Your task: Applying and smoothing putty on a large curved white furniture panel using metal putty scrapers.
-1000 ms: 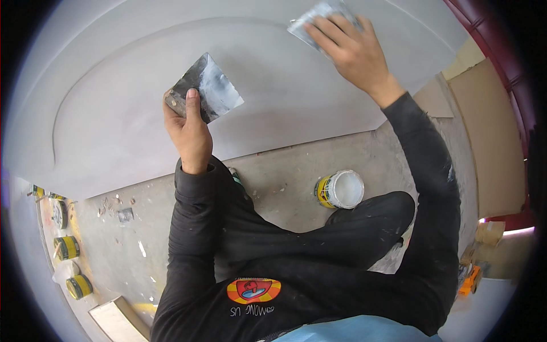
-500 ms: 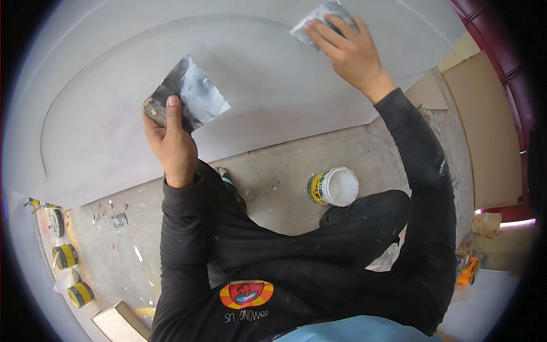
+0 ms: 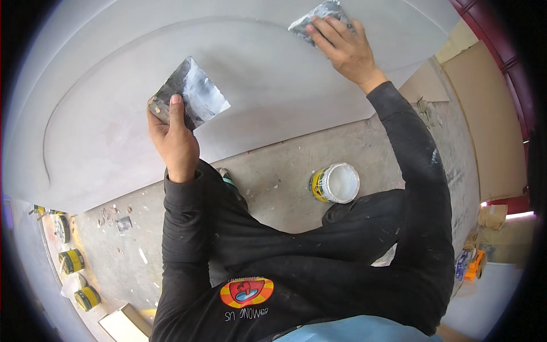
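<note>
Holding a flat metal scraper (image 3: 191, 94), the left hand (image 3: 174, 139) grips it tight at the bottom edge, with the thumb pressed up on the blade. The blade is wide and thin and smeared with grey paste. It looks light and a bit bendy, and the paste could make it slippery, so the thick bottom edge is the best place to hold it.

Higher up, the right hand (image 3: 345, 48) presses a second scraper (image 3: 319, 17) flat against the big grey wall panel (image 3: 114, 114). The fingers are spread out on top of the blade and push it down. This blade looks thin too, and its edges may be sharp, so fingers should stay on the flat part.

The panel has a long curved groove (image 3: 62, 108) in it. Both scrapers are up on the panel, well apart from each other.

On the dusty floor sits an open pot of white paste (image 3: 336, 183), near the person's knee. More small yellow tins (image 3: 73, 261) stand far off at the left.
</note>
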A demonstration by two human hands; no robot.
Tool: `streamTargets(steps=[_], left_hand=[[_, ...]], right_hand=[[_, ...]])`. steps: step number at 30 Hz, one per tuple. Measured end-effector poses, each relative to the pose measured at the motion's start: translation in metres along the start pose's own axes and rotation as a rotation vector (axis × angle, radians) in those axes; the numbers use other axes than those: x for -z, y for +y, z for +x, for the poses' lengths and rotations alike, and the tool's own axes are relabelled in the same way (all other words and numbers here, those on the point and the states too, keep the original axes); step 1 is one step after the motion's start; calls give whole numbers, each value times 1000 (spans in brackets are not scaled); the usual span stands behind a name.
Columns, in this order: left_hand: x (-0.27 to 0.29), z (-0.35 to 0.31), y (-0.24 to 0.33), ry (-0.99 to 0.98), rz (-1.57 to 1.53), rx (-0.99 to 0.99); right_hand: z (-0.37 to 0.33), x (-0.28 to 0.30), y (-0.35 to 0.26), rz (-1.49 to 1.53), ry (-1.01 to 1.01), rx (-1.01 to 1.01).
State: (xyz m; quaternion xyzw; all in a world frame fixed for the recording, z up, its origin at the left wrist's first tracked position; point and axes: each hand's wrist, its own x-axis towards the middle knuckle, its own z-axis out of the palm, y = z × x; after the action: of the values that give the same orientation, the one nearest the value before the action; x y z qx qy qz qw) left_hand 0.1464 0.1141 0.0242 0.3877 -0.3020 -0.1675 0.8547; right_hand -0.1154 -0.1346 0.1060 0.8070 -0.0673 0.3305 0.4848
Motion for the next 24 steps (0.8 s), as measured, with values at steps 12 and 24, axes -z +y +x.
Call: streamTargets(steps=[12,24], left_hand=[[1,-3,2,17,24,8],[-7,-5,5,6,16,59]], right_hand=[[65,41,-13,118,6,46],[-33,7,1,59,-181,49]])
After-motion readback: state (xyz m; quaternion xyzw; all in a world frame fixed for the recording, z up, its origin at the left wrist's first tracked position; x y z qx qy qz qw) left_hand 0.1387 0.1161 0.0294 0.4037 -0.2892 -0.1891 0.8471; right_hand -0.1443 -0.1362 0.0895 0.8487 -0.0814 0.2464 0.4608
